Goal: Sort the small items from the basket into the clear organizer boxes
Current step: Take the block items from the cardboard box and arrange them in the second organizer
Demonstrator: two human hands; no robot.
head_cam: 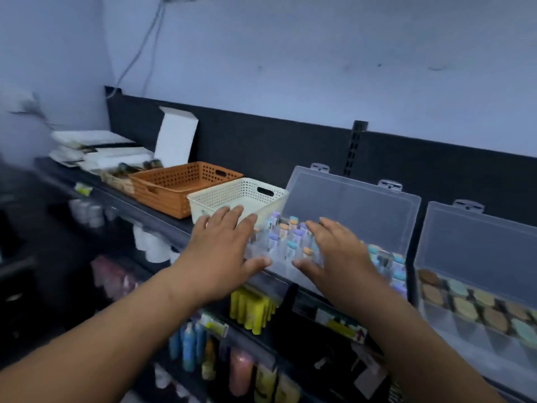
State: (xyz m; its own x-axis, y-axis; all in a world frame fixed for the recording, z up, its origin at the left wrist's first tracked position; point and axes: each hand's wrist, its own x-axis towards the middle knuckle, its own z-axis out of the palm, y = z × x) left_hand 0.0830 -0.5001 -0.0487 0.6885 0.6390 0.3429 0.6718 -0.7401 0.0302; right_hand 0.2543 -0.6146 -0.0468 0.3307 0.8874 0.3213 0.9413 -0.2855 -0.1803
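clear plastic organizer box, hinged lid raised, on the shelf just right of a perforated white basket and a perforated orange basket; pastel-capped vials stand upright in its compartments. left hand and right hand spread over the box, fingers straight, grasping nothing. second clear box, further right, holds round brown and teal discs.

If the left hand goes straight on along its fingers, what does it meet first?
Probably the white basket: the left hand points its fingers at the near wall. Depth is unclear; they may be touching it.
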